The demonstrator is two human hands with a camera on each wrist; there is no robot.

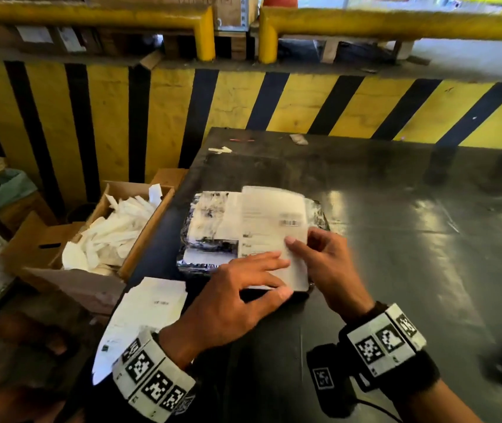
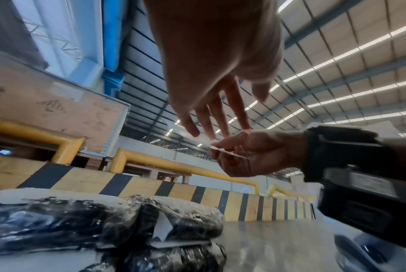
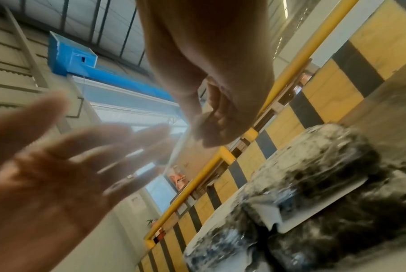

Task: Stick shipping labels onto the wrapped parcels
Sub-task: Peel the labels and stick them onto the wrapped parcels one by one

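A parcel (image 1: 207, 227) wrapped in black plastic and clear film lies on the dark table (image 1: 396, 239). A white shipping label (image 1: 271, 215) with a barcode hovers over its right half. My right hand (image 1: 319, 257) pinches the label's near right edge between thumb and fingers. My left hand (image 1: 243, 285) has straight, spread fingers whose tips touch the label's near left corner. From the left wrist view, the right hand (image 2: 250, 152) pinches the thin label edge (image 2: 229, 152) above the parcel (image 2: 80, 220). A smaller white label (image 3: 325, 200) is stuck on the parcel's wrap.
A cardboard box (image 1: 149, 236) full of white backing strips stands left of the table. A loose paper sheet (image 1: 146, 312) hangs over the table's near left corner. A yellow-and-black striped barrier (image 1: 304, 102) with yellow rails runs behind. Small scraps (image 1: 220, 150) lie at the far edge.
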